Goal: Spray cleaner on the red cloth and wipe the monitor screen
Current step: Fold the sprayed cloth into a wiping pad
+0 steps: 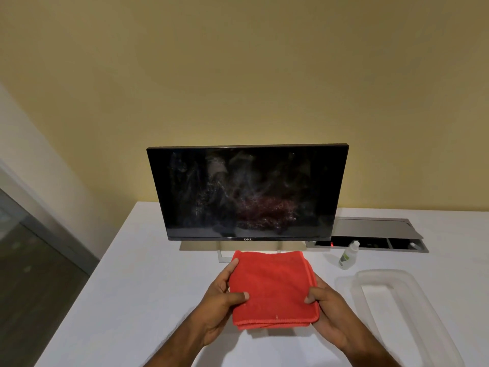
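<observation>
A folded red cloth (272,284) is held flat above the white table, in front of the monitor. My left hand (222,300) grips its left edge, thumb on top. My right hand (326,307) grips its right edge the same way. The black monitor (247,192) stands upright at the back of the table; its dark screen shows dusty smudges and speckles near the middle. A small clear spray bottle (348,255) with a green label stands on the table to the right of the monitor, apart from both hands.
A translucent plastic tray (412,313) lies on the white table (132,287) at the right. Behind the bottle an open cable box (370,235) is set into the tabletop. The table's left edge drops to a dark floor.
</observation>
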A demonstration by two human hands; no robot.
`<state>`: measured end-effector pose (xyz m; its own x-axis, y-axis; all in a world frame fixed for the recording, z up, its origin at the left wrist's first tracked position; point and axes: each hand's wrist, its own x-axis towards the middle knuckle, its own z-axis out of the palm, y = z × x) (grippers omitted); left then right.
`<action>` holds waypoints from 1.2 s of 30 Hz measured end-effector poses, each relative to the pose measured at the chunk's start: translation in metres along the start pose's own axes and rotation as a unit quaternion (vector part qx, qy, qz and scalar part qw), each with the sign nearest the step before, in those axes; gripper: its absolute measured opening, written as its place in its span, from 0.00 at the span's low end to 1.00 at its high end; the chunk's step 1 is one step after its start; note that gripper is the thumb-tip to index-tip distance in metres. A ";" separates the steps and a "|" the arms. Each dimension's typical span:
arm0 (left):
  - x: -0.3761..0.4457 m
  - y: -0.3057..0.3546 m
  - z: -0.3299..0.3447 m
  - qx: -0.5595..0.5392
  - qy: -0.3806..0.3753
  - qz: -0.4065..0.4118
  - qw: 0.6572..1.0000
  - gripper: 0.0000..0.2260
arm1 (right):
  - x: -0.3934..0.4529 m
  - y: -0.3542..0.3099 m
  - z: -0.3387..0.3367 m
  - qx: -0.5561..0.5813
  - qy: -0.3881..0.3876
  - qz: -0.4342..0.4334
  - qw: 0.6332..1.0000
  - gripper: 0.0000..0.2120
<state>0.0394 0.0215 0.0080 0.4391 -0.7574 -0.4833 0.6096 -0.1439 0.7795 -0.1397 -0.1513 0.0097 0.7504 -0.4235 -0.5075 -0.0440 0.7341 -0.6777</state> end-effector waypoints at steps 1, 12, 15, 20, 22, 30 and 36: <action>0.001 0.001 -0.003 0.004 0.003 -0.007 1.000 0.36 | 0.000 -0.001 0.003 0.009 -0.003 -0.001 1.000 0.36; 0.005 0.040 -0.019 0.260 0.012 -0.008 0.966 0.28 | 0.001 -0.037 0.049 -0.084 -0.127 0.018 0.988 0.39; 0.012 0.067 -0.018 0.288 -0.044 0.042 0.956 0.37 | 0.000 -0.056 0.057 -0.147 -0.186 0.033 0.971 0.39; 0.024 0.102 -0.009 0.367 -0.196 0.062 0.907 0.30 | -0.001 -0.083 0.069 -0.267 -0.235 0.039 0.934 0.39; 0.028 0.107 -0.005 0.365 -0.194 0.071 0.908 0.19 | -0.001 -0.090 0.071 -0.325 -0.212 0.028 0.921 0.38; 0.030 0.111 -0.002 0.364 -0.158 0.095 0.913 0.17 | -0.015 -0.091 0.074 -0.468 -0.111 -0.093 0.872 0.31; 0.032 0.108 0.004 0.371 -0.204 0.084 0.902 0.44 | -0.027 -0.107 0.099 -0.541 -0.190 -0.070 0.816 0.26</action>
<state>0.1165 -0.0208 0.0781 0.1122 -0.9578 -0.2646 -0.1197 -0.2774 0.9533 -0.0897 -0.1656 0.1482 0.9393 -0.1165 -0.3228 -0.3431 -0.2939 -0.8921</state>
